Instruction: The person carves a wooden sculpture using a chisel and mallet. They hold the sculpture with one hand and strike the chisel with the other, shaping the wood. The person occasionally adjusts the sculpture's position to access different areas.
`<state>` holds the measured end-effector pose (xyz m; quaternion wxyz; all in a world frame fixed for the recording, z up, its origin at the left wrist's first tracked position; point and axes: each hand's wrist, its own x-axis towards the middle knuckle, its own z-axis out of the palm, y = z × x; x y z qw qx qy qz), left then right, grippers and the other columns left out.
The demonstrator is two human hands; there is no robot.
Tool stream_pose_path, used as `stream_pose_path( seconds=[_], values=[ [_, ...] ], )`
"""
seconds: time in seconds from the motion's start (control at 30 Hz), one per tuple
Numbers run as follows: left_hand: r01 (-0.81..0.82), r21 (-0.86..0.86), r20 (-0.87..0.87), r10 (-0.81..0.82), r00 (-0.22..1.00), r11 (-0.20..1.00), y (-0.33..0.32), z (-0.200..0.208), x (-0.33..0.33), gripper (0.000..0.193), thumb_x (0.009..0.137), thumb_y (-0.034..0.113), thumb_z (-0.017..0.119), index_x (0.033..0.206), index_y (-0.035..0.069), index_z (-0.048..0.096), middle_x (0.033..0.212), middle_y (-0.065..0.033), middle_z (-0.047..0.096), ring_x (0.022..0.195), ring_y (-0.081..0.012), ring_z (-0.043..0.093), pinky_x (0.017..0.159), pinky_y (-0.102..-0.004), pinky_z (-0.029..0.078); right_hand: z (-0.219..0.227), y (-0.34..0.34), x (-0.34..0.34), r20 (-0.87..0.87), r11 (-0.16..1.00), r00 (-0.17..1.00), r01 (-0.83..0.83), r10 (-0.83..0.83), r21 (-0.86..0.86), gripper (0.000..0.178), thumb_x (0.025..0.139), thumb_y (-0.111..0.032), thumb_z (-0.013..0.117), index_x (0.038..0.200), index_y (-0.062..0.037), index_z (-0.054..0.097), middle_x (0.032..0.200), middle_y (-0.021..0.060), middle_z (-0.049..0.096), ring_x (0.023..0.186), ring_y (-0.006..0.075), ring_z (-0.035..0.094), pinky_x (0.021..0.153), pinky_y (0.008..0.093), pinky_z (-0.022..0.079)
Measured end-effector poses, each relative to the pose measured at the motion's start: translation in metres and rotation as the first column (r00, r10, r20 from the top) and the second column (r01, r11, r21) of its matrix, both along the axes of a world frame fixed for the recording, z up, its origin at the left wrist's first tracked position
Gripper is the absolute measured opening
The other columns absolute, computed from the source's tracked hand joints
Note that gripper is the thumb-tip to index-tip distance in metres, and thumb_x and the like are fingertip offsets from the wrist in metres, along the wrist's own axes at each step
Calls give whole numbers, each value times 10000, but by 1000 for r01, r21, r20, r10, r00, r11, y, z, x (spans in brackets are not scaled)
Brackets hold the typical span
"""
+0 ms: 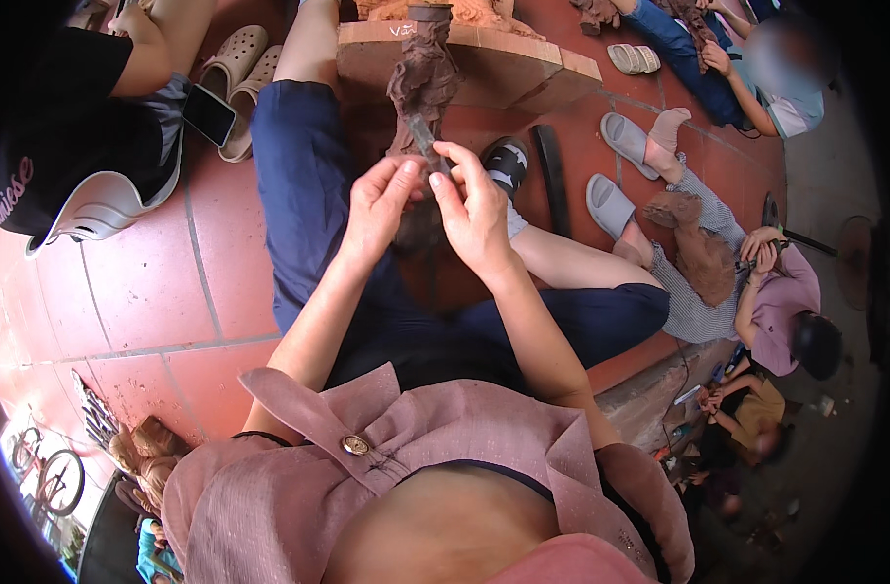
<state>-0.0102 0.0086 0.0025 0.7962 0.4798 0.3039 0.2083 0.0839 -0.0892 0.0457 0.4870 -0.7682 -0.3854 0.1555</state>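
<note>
My right hand is closed, thumb and fingers pinching a thin grey, partly see-through strip. Close beside it, my left hand has its fingers curled together in a pinch; whatever lies between those fingertips is hidden. Just beyond both hands stands a dark brown, rough-surfaced sculpted figure, between my legs. The strip's far end overlaps the lower part of the figure; I cannot tell if they touch. The figure's base is partly covered by my hands.
A curved terracotta-coloured block lies beyond the figure. A dark flat bar rests right of my shoe. At left, a person sits near a phone, beige clogs and a white cap visor. Other people sit at right with brown sculptures.
</note>
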Motion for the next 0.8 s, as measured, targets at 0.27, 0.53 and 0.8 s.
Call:
stream_pose_path(
  seconds=[0.27,0.53,0.8],
  values=[
    [85,-56,-28,-87,996,995,6,14,-2,201,959,176,549,889,20,655,708,5,593,598,-57,534,569,-205,441,-11,-14,3,89,980,993,57,-75,192,284,848,78,567,1105,-37,604,951,119,598,759,206,626,665,298,522],
    [227,-219,-24,-238,971,949,6,46,-3,172,973,206,529,937,49,590,712,-15,585,576,-82,550,526,-210,449,-10,11,26,383,962,920,-171,79,213,298,689,140,648,907,-62,664,886,76,542,750,229,606,629,330,508],
    [111,546,-24,-117,993,830,-5,54,3,412,781,-7,717,1167,79,599,916,-9,521,733,-80,512,649,-222,452,-16,41,51,331,945,942,-162,63,283,249,665,98,629,873,-38,613,860,85,536,682,223,590,595,327,512]
  ],
)
